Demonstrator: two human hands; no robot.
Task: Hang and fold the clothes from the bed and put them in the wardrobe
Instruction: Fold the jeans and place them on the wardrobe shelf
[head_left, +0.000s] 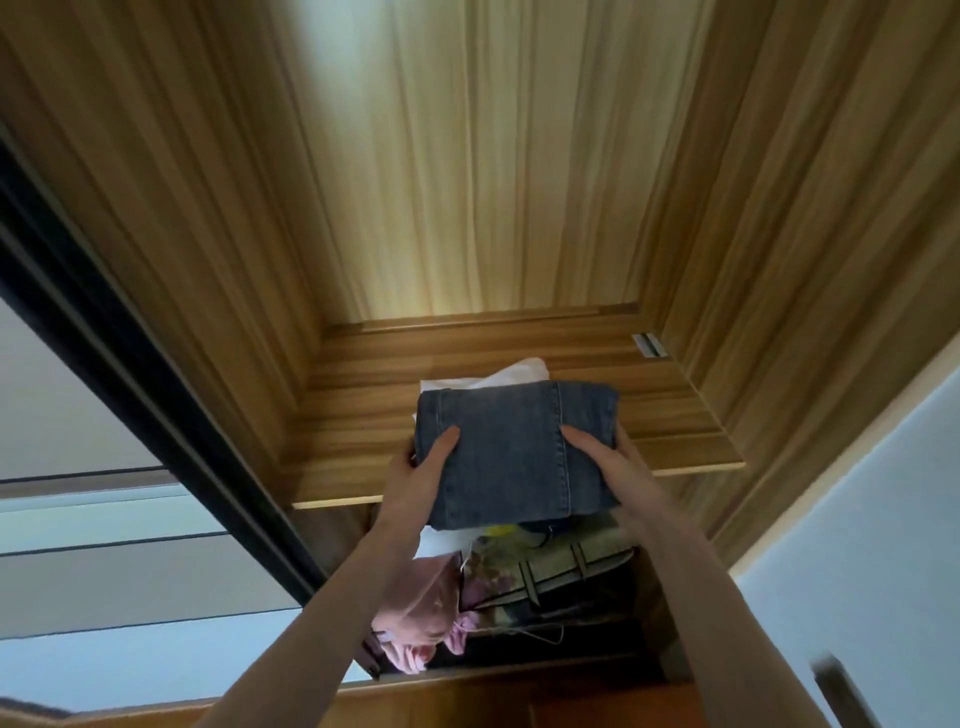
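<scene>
Wood-grain panelling (467, 156) in striped light and mid brown lines the back and both side walls of a tall open compartment; the back panel is palest, lit from the front, with a bright patch low down near the shelf. A matching wooden shelf (363, 415) spans the compartment, its pale front edge showing. A small silver fitting (649, 345) sits at the shelf's rear right corner. A dark, near-black door frame (130, 364) runs diagonally down the left side. Beyond it lie pale grey-white panels (104, 571) divided by thin dark lines. A plain pale wall (857, 545) fills the lower right, bearing a dark handle-like bar (841, 691), blurred.
</scene>
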